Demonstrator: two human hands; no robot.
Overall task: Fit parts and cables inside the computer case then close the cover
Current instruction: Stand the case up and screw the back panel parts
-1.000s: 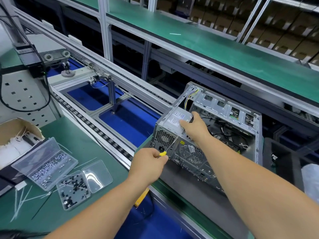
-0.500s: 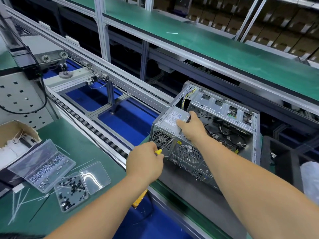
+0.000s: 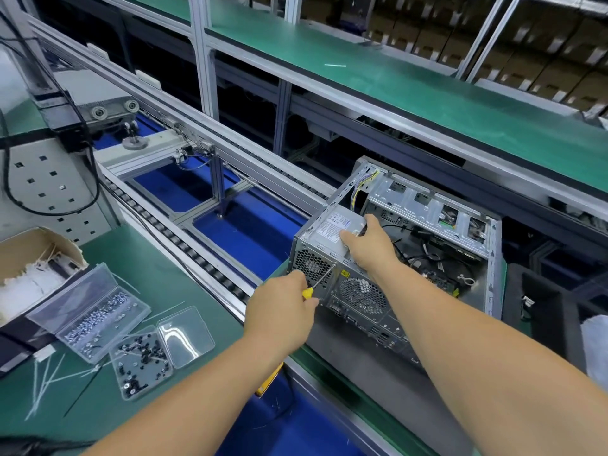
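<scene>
Screwdriver (image 3: 316,284) in left hand (image 3: 282,307), right hand (image 3: 368,245) on case (image 3: 427,232)

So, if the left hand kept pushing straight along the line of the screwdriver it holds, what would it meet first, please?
The left hand points its screwdriver at the rear panel of the computer case, near the power supply's vent grille. The tip looks on or almost touching it; depth is unclear.

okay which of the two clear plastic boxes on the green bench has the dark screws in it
The smaller screw box, nearer the person, with its lid flipped open toward the left hand. The larger box behind it holds silvery screws.
</scene>
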